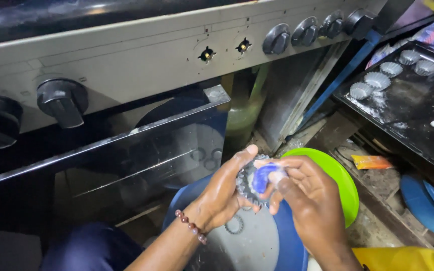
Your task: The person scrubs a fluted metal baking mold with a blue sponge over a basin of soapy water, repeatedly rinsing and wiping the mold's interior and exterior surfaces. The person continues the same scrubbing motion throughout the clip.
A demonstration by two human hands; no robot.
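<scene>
Metal fluted tart mould [247, 186] sits cupped in the left hand [222, 195]; the right hand [310, 200] presses a blue sponge [263, 176] inside. Wet fingers could slip, dropping it into the blue basin [290, 241].

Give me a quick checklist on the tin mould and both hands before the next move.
1. Left hand has its grip on the tin mould: ok.
2. Right hand presses the blue sponge into the mould: ok.
3. Hands are over the blue basin: ok.
4. Another mould lies in the basin: ok.
5. Mould clean inside: cannot tell, sponge covers it.
6. Tray of moulds stands apart, at right: ok.
</scene>
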